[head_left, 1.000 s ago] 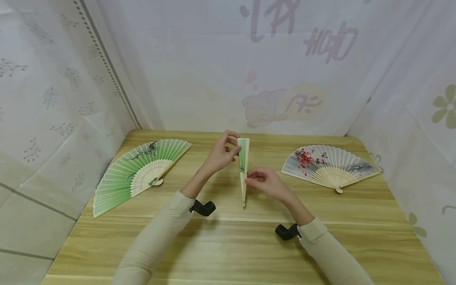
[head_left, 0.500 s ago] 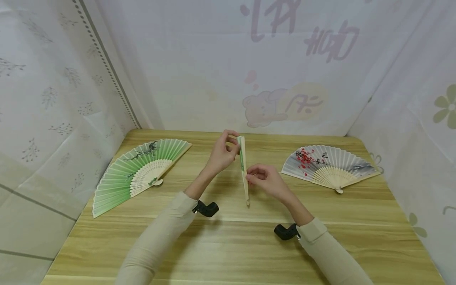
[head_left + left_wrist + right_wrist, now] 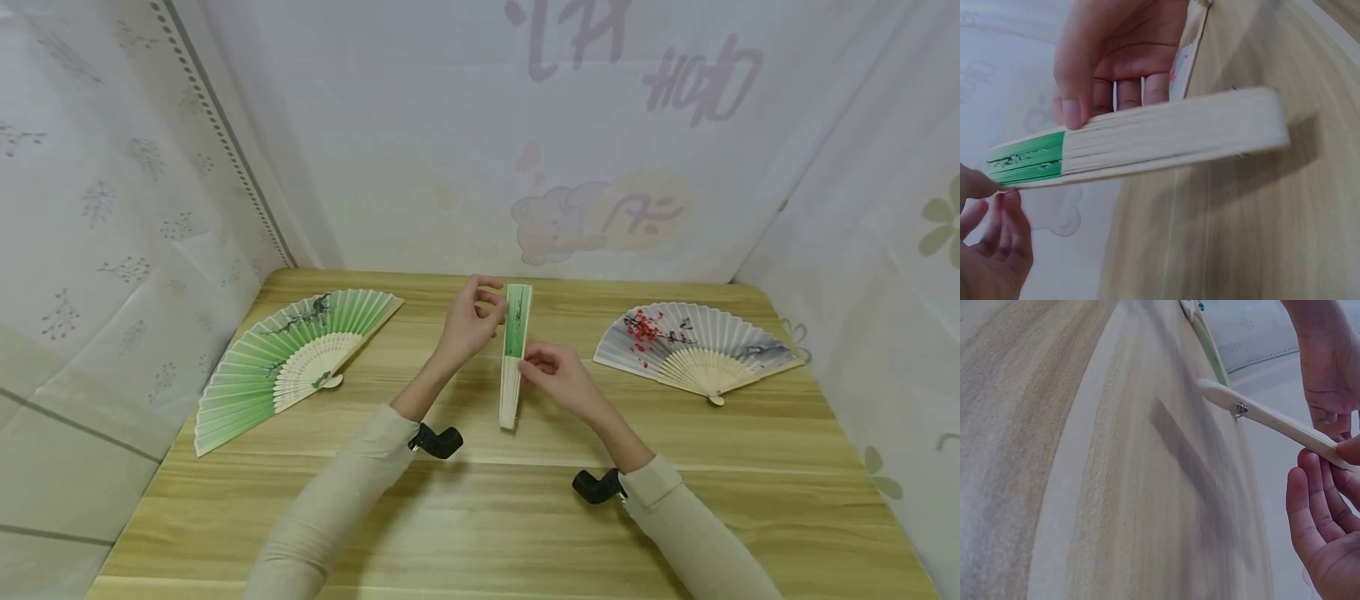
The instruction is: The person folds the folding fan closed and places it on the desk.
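A folded hand fan [image 3: 512,367], green at its upper part with pale ribs below, is held up over the middle of the table. My left hand [image 3: 468,321] pinches its green top end between thumb and fingers. Lower down, my right hand [image 3: 562,375] pinches the ribs from the right side. The left wrist view shows the folded fan's stacked ribs [image 3: 1172,134] pressed together, with the right thumb [image 3: 1074,112] at their edge. In the right wrist view, the fan's rounded end with a metal rivet [image 3: 1241,409] stands clear of the table, its shadow below.
A spread green fan [image 3: 247,375] lies on the wooden table [image 3: 480,533] at the left. On the right lies a spread grey-white fan [image 3: 705,342] with red blossoms. Patterned cloth [image 3: 390,167] hangs behind and at both sides. A black wrist mount [image 3: 438,442] sits on each cuff.
The folded fan has turned between my hands, from a slightly spread face, through a thin edge-on view, to its stacked ribs facing me. Both hands stay nearly in place.
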Available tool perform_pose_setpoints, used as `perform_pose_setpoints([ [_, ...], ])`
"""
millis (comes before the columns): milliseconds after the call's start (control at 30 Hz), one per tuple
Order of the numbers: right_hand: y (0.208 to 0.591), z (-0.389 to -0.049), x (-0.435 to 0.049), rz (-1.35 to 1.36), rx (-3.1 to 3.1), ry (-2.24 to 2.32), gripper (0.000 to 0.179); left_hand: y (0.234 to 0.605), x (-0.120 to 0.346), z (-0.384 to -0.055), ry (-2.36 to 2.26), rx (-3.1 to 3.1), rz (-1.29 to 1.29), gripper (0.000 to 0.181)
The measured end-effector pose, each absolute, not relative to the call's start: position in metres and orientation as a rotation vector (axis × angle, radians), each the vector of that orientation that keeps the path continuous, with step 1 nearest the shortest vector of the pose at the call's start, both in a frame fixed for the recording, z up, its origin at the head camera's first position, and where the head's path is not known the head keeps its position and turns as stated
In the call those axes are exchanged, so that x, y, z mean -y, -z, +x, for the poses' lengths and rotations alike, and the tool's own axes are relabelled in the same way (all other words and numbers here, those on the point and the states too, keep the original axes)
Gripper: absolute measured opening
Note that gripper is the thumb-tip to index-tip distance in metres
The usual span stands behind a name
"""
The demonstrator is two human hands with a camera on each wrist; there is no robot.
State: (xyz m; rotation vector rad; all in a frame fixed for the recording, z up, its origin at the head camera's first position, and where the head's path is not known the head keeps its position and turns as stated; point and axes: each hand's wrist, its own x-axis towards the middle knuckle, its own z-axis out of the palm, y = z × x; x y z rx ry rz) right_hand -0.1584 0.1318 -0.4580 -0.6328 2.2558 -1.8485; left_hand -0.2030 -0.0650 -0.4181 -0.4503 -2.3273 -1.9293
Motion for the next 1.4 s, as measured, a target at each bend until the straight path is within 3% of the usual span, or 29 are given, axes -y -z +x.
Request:
perform_pose_setpoints([
  [467,0.456,-0.158,-0.141,-0.397,-2.151,1.962,0.019,0.447,0.069,-0.171,2.106,2.545,-0.593,0.029],
  [900,0.471,-0.154,-0.146,-0.254,-2.265,1.971,0.019,0.469,0.057,-0.156,2.168,2.495,-0.468,0.027],
  [1400,0.479,-0.149,-0.143,-0.129,-2.33,1.936,0.022,0.477,0.05,-0.16,2.088,2.557,-0.335,0.024],
])
